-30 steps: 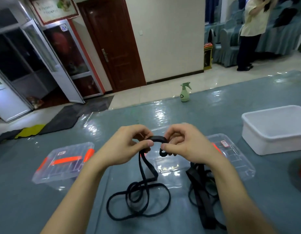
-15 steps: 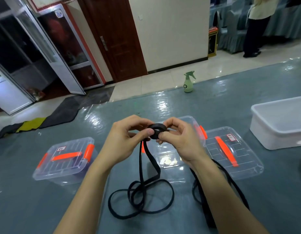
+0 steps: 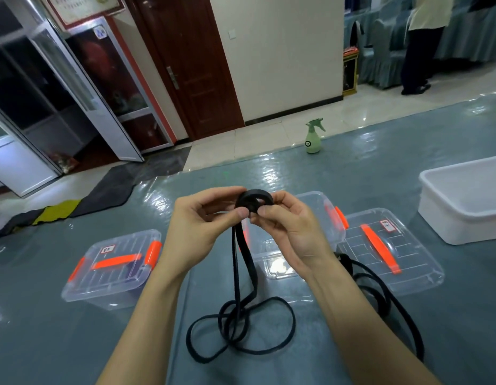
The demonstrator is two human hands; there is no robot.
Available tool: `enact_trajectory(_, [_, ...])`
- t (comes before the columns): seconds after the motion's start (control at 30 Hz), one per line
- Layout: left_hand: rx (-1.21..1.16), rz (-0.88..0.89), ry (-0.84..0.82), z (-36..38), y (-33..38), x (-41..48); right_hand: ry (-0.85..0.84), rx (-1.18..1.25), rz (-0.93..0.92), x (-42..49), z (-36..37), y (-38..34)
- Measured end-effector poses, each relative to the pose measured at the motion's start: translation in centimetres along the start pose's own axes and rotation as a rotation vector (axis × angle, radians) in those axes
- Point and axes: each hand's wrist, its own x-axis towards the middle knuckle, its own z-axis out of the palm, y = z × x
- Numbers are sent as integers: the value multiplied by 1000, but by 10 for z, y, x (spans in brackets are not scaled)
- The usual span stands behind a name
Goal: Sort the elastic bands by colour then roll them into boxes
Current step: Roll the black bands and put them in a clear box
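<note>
**Black elastic band** point(image 3: 254, 200): flat, matte strap, partly wound into a tight disc. It is held above the table point(image 3: 74, 343), pinched between both hands.
- **Grip:** the left hand point(image 3: 205, 226) nips the disc's near edge with thumb and forefinger. The right hand point(image 3: 292, 229) curls round its other side. Neither hand is nearer.
- **Unwound tail** point(image 3: 236, 273): drops straight down from the grip, long axis vertical. It ends in slack loops on the glossy teal cover.
- **Open clear box** point(image 3: 313, 197): rigid plastic with orange latches, standing just beyond and below the disc. The finished roll probably goes forward and down into it.
</note>
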Motion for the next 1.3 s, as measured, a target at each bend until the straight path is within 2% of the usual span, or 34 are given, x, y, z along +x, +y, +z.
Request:
enact_trajectory(0.07, [-24,10,-33,-1,3,-1,-25,91,29,-5,0,5])
enact_trajectory(0.13, [-3,-9,-67,-7,6,0,-38,-35,56,-12,-4,5])
enact_trajectory(0.23, [242,-48,-204,-21,15,5,-56,-707,35,-20,-17,-9])
enact_trajectory(0.3, [500,-62,-332,-22,23,9,-17,-984,-58,-24,-23,-18])
enact_trajectory(0.4, [728,-19,-482,-7,36,16,-51,-1060,-162,-29,-22,-20])
enact_trajectory(0.53, [814,72,-527,11,42,19,-126,-1139,-161,-36,-23,-21])
enact_trajectory(0.6, [688,53,-479,11,39,16,-127,-1070,-210,-40,-28,-27])
enact_trajectory(0.67, [457,25,-398,8,34,12,-78,-934,-265,-45,-33,-33])
enact_trajectory(0.73, [201,-1,-309,6,29,4,-48,-778,-267,-47,-34,-38])
enact_trajectory(0.8, [71,-8,-243,10,25,-4,-56,-648,-260,-48,-34,-43])
enact_trajectory(0.97, [-89,-34,-146,28,23,-20,-61,-371,-221,-50,-27,-42])
enact_trajectory(1.17, [-91,-80,-64,28,30,-19,-73,-70,-98,-52,-17,-22])
enact_trajectory(1.3, [-40,-143,-119,25,28,-18,-31,-57,-81,-54,-20,-14])
